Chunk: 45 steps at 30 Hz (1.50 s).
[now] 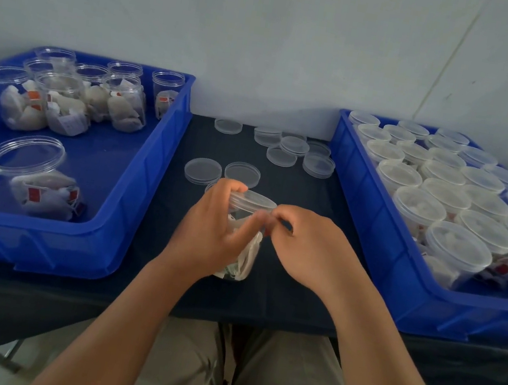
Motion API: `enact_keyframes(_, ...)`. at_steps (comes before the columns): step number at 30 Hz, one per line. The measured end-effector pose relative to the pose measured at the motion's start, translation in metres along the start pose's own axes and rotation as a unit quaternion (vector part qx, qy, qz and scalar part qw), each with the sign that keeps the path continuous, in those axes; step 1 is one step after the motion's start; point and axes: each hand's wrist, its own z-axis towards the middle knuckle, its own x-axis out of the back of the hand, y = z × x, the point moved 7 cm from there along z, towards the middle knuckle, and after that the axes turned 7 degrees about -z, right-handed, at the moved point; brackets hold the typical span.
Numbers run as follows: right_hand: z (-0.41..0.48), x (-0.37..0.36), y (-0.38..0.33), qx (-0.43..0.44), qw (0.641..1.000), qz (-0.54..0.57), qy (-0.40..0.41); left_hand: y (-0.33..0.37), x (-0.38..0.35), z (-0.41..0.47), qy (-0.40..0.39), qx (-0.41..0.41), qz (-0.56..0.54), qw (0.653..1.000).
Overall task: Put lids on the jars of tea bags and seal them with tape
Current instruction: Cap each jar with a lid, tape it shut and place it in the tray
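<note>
A clear jar of tea bags (244, 257) stands on the dark table between my hands, with a clear lid (253, 201) on its top. My left hand (210, 228) wraps around the jar's left side, fingers up on the lid's rim. At the jar's right side, just below the lid, my right hand (311, 244) has its fingertips pinched together; whether they hold tape I cannot tell. Loose clear lids (203, 169) lie on the table behind the jar.
A blue bin on the left (132, 193) holds several open jars of tea bags (38, 178). Another blue bin on the right (384, 219) is packed with lidded jars (455, 254). More lids (292, 152) lie near the wall. The table's front edge is close to my lap.
</note>
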Motion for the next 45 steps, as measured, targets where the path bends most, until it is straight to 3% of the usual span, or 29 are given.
enact_keyframes(7, 0.001, -0.002, -0.002, 0.011, 0.999, 0.028, -0.030, 0.000, 0.004, 0.003, 0.014, 0.017, 0.028, 0.999)
enact_keyframes(13, -0.004, -0.003, 0.007, 0.066, 0.987, 0.037, -0.143, -0.007, 0.008, 0.006, -0.042, 0.041, -0.107, 0.993)
enact_keyframes(16, -0.004, -0.004, 0.021, 0.049, 0.982, 0.040, -0.179, -0.016, 0.008, 0.006, -0.060, 0.064, -0.145, 0.985)
enact_keyframes(26, 0.012, -0.015, 0.035, 0.033, 0.980, 0.092, -0.176, -0.024, 0.002, 0.014, -0.127, 0.045, -0.241, 0.961)
enact_keyframes(30, 0.014, -0.021, 0.032, 0.026, 0.979, 0.106, -0.171, -0.034, -0.003, 0.010, -0.153, 0.079, -0.285, 0.943)
enact_keyframes(33, 0.013, -0.026, 0.030, 0.020, 0.985, 0.101, -0.142, -0.034, -0.001, 0.009, -0.132, 0.085, -0.268, 0.950)
enact_keyframes(37, 0.007, -0.031, 0.029, 0.004, 0.991, 0.094, -0.091, -0.031, 0.017, 0.010, -0.062, 0.082, -0.143, 0.984)
enact_keyframes(42, 0.000, -0.031, 0.017, -0.022, 0.995, 0.081, -0.050, -0.015, 0.016, -0.006, -0.099, 0.119, -0.093, 0.984)
enact_keyframes(45, -0.006, -0.030, 0.006, -0.011, 0.997, 0.068, -0.021, -0.003, 0.008, -0.017, -0.025, 0.130, -0.029, 0.991)
